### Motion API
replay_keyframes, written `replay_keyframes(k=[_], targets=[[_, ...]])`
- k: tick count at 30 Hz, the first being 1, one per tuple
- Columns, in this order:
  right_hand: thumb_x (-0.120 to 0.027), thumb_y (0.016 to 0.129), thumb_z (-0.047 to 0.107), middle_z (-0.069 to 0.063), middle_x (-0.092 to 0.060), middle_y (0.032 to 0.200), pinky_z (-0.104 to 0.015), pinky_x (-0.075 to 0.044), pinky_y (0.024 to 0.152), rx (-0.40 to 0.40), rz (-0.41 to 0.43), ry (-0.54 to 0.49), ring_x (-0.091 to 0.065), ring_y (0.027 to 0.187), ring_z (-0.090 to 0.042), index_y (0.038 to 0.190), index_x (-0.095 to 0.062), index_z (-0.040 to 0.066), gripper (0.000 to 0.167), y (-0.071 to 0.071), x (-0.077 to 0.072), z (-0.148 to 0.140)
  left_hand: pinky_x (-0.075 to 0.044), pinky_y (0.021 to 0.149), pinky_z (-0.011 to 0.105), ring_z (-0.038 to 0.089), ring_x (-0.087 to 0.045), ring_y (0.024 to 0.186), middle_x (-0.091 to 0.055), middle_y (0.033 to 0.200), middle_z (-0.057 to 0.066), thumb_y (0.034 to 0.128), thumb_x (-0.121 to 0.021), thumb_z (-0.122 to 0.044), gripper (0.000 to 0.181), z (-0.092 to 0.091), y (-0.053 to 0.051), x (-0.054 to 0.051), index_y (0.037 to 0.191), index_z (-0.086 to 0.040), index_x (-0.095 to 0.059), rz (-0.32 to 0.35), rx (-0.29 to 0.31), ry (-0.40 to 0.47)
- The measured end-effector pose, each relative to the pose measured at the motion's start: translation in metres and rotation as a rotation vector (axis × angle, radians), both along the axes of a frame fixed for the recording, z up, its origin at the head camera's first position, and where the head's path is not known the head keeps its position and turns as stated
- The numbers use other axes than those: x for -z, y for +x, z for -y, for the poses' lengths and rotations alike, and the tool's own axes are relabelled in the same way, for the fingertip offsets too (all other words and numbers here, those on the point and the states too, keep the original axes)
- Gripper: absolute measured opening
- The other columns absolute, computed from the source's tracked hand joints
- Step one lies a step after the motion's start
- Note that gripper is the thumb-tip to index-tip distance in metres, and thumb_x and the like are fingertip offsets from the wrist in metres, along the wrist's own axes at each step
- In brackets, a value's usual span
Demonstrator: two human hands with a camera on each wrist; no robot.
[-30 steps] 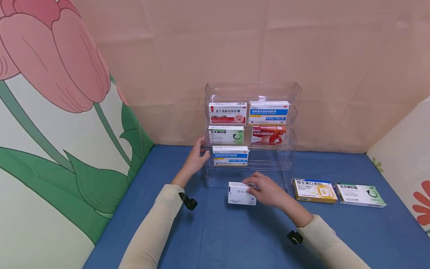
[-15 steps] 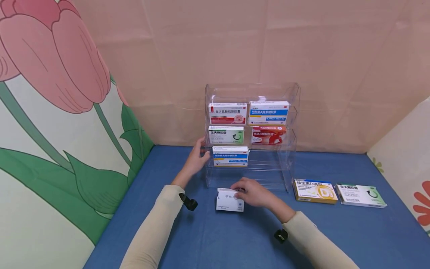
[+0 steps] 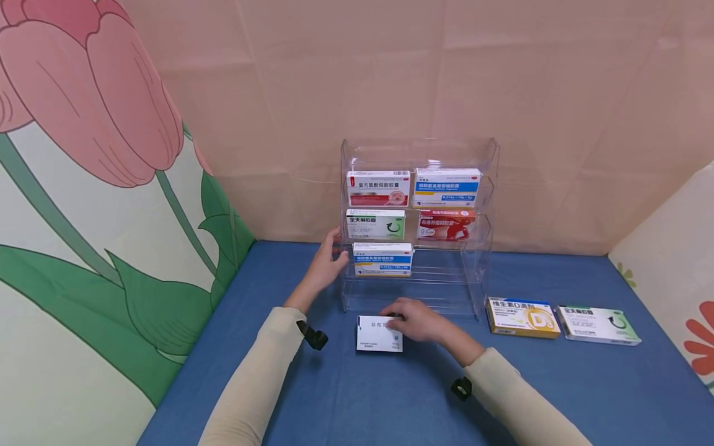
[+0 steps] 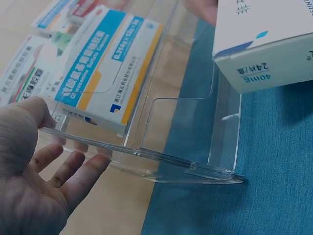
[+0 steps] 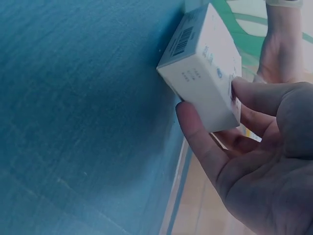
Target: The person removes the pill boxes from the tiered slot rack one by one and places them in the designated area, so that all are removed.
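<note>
A clear tiered display rack (image 3: 440, 272) stands on the table, bearing several medicine boxes. My left hand (image 3: 326, 260) holds the rack's left side; in the left wrist view the thumb lies on one side of the clear panel and the fingers on the other. Beside that thumb sits a blue-and-white medicine box (image 4: 107, 68) on a lower tier. In front of the rack, my right hand (image 3: 415, 320) pinches a white medicine box (image 3: 379, 334) between thumb and fingers. This box is tilted, its printed face upward, close above the blue cloth (image 5: 88, 122).
To the right of the rack lie a yellow-and-white vitamin D box (image 3: 523, 317) and a green-and-white medicine box (image 3: 599, 324). A pink cloth backdrop (image 3: 290, 124) hangs behind. A tulip-printed panel (image 3: 111, 217) borders the left side.
My right hand has carried the white medicine box left and toward me, and the box's printed face has tipped further upward. The left hand and the rack have stayed put.
</note>
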State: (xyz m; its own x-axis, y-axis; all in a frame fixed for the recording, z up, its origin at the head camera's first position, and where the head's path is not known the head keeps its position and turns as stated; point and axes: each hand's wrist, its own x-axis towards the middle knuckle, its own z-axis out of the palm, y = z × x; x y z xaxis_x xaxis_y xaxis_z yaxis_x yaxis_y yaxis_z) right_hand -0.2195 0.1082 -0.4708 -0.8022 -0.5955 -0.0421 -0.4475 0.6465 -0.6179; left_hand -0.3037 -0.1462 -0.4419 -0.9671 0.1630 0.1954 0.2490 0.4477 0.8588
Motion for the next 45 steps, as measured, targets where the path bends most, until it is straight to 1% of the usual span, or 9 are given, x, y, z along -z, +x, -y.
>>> replay_keyframes(k=[3, 8, 12, 15, 22, 25, 27, 37, 45], targets=[[-0.065, 0.098, 0.014, -0.007, -0.067, 0.115, -0.047, -0.051, 0.091, 0.001, 0.001, 0.005, -0.059, 0.099, -0.02, 0.123, -0.072, 0.009, 0.026, -0.001, 0.0, 0.0, -0.056, 0.088, 0.05, 0.037, -0.054, 0.126, -0.045, 0.148, 0.016, 0.0988, -0.055, -0.013, 0.066, 0.0, 0.0, 0.0, 0.158, -0.019, -0.027, -0.012, 0.003, -0.002], [-0.066, 0.098, 0.014, -0.011, -0.067, 0.122, -0.053, -0.048, 0.099, 0.01, -0.007, 0.022, -0.061, 0.112, -0.028, 0.125, -0.07, 0.006, 0.028, 0.001, -0.002, 0.0, -0.051, 0.096, 0.054, 0.039, -0.053, 0.126, -0.046, 0.148, 0.017, 0.0987, -0.055, -0.011, 0.065, -0.001, 0.001, 0.0, 0.157, -0.016, -0.028, -0.021, 0.005, -0.003], [-0.067, 0.097, 0.014, -0.013, -0.067, 0.121, -0.049, -0.052, 0.093, 0.016, -0.046, 0.015, -0.063, 0.108, -0.028, 0.124, -0.07, 0.005, 0.029, 0.004, -0.01, -0.003, -0.05, 0.097, 0.054, 0.038, -0.053, 0.127, -0.045, 0.149, 0.017, 0.0994, -0.055, -0.012, 0.065, -0.001, 0.001, 0.0, 0.158, -0.017, -0.027, -0.012, 0.002, -0.002], [-0.067, 0.097, 0.014, -0.013, -0.067, 0.119, -0.046, -0.054, 0.087, 0.03, -0.099, -0.002, -0.064, 0.104, -0.027, 0.124, -0.07, 0.005, 0.029, 0.005, -0.018, -0.006, -0.051, 0.097, 0.054, 0.038, -0.053, 0.127, -0.045, 0.149, 0.017, 0.0994, -0.055, -0.012, 0.065, -0.001, 0.001, 0.0, 0.158, -0.017, -0.027, -0.013, 0.004, 0.002], [-0.069, 0.096, 0.016, -0.012, -0.065, 0.128, -0.049, -0.054, 0.092, 0.115, -0.206, -0.052, -0.064, 0.112, -0.03, 0.132, -0.066, 0.009, 0.037, 0.004, -0.045, -0.016, -0.051, 0.097, 0.055, 0.038, -0.053, 0.129, -0.045, 0.149, 0.016, 0.0992, -0.055, -0.011, 0.065, -0.001, 0.0, 0.001, 0.157, -0.02, -0.028, -0.013, 0.007, 0.009], [-0.072, 0.094, 0.016, -0.013, -0.065, 0.128, -0.049, -0.056, 0.092, 0.155, -0.266, -0.07, -0.064, 0.112, -0.03, 0.135, -0.064, 0.009, 0.042, 0.002, -0.056, -0.022, -0.051, 0.098, 0.055, 0.039, -0.052, 0.13, -0.044, 0.15, 0.016, 0.0995, -0.055, -0.012, 0.065, -0.001, 0.0, 0.001, 0.157, -0.021, -0.027, -0.006, 0.004, 0.01], [-0.073, 0.092, 0.016, -0.014, -0.065, 0.128, -0.049, -0.056, 0.091, 0.178, -0.287, -0.081, -0.064, 0.112, -0.031, 0.136, -0.064, 0.009, 0.045, 0.0, -0.063, -0.027, -0.051, 0.098, 0.055, 0.038, -0.051, 0.131, -0.044, 0.15, 0.015, 0.0998, -0.055, -0.012, 0.065, -0.001, 0.0, 0.001, 0.157, -0.022, -0.027, 0.001, 0.001, 0.011], [-0.077, 0.089, 0.016, -0.014, -0.06, 0.139, -0.048, -0.058, 0.089, 0.229, -0.333, -0.096, -0.064, 0.117, -0.033, 0.137, -0.062, 0.01, 0.05, -0.011, -0.087, -0.041, -0.051, 0.098, 0.055, 0.038, -0.051, 0.13, -0.044, 0.15, 0.015, 0.1002, -0.055, -0.013, 0.065, -0.001, 0.001, 0.0, 0.158, -0.022, -0.026, 0.004, 0.002, 0.003], [-0.079, 0.086, 0.016, -0.015, -0.061, 0.136, -0.052, -0.056, 0.091, 0.254, -0.345, -0.094, -0.062, 0.12, -0.036, 0.139, -0.06, 0.008, 0.056, -0.02, -0.095, -0.041, -0.052, 0.096, 0.055, 0.038, -0.052, 0.129, -0.044, 0.149, 0.015, 0.0999, -0.056, -0.012, 0.064, -0.001, -0.002, 0.002, 0.157, -0.021, -0.028, 0.004, 0.0, 0.009]])
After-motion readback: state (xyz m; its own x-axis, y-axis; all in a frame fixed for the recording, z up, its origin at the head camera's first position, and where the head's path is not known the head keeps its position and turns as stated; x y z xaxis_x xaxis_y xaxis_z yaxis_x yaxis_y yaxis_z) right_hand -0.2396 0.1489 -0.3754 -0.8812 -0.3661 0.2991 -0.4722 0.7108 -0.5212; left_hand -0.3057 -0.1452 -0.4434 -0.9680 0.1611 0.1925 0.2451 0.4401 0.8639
